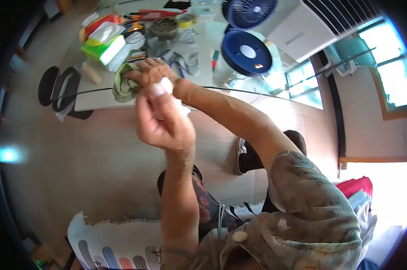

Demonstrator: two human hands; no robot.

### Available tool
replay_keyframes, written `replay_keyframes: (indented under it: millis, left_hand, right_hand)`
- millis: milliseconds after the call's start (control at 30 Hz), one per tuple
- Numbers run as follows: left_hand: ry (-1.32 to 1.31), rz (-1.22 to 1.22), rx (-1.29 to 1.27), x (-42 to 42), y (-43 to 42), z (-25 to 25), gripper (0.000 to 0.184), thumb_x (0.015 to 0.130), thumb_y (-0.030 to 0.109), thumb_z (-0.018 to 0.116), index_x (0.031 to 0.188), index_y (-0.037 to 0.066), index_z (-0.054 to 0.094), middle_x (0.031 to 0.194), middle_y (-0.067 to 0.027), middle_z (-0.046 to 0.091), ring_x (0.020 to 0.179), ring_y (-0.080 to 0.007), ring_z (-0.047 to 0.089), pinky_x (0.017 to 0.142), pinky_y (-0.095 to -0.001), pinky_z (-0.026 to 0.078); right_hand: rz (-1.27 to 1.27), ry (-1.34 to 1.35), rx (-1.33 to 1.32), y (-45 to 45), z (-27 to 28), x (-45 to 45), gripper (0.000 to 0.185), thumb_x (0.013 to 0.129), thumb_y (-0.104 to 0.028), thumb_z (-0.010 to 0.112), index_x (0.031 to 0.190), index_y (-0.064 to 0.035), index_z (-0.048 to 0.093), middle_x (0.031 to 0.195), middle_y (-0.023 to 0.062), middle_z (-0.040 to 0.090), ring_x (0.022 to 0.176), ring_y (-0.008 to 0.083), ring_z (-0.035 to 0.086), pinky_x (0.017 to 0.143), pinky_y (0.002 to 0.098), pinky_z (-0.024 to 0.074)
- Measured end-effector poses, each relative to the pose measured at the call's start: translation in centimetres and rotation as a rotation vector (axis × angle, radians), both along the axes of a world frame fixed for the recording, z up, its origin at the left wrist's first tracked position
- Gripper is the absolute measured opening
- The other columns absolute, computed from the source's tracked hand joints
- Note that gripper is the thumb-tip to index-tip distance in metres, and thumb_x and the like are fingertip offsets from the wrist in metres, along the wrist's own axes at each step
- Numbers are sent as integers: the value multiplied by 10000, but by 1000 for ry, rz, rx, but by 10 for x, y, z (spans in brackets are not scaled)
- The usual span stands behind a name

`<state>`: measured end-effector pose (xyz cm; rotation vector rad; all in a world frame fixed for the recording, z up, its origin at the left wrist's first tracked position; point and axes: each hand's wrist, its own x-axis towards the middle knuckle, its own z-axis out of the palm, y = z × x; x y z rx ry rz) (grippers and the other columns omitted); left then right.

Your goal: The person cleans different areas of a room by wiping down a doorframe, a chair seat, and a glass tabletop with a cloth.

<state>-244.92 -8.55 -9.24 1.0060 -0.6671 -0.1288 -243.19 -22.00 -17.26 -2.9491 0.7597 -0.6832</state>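
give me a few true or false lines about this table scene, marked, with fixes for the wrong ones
1. The right hand touches a crumpled pale-green cloth. True.
2. The left hand is empty. False: the left hand pinches a small white crumpled thing.
3. A round dark-blue disc with a white centre is in view. True.
4. The bright-green and white box is nearer the person than the cloth. False: the bright-green and white box is farther away.

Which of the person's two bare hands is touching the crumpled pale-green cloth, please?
The right hand, reaching in from the picture's right, touches the crumpled pale-green cloth; the left hand, closer to the camera, holds crumpled white material instead.
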Motion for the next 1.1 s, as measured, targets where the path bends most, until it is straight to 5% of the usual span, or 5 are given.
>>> replay_keyframes:
  millis: [333,467,767,900,1100]
  left_hand:
    - [519,-374,195,-40,-18,12,129,864,131,578,880,6,605,671,-8,507,524,-69,423,441,-217,336]
    - [730,-549,200,-38,-36,-17,208,845,200,548,964,36,594,722,-1,499,554,-88,428,454,-245,307]
    - [873,-839,269,-54,-63,-48,168,856,150,513,981,41,534,734,-7,485,537,-91,410,437,-219,314]
    - [943,-933,331,-58,-74,-63,143,855,117,510,976,42,524,732,-14,487,525,-91,421,428,-226,334]
    - [906,-922,368,-52,-75,-71,158,858,130,503,986,38,516,735,-18,487,525,-89,423,424,-225,334]
  right_hand:
    - [-301,-27,-86,50,-1,-200,375,776,-133,657,1142,-214,641,1111,126,611,961,291,617,840,387,502]
    - [-391,-119,701,81,59,-260,407,756,-137,714,1152,-190,632,1054,127,641,957,308,646,832,400,524]
    - [-750,-47,92,52,26,-395,452,792,-145,697,1230,-179,590,1176,139,572,1073,341,527,949,438,434]
    - [-769,78,30,41,-3,-425,386,847,-215,663,1227,-193,602,1168,115,596,1072,321,535,945,426,423]
    - [-1297,279,76,24,-10,-580,365,865,-349,616,1187,-178,612,1166,138,618,1077,333,585,880,462,491]
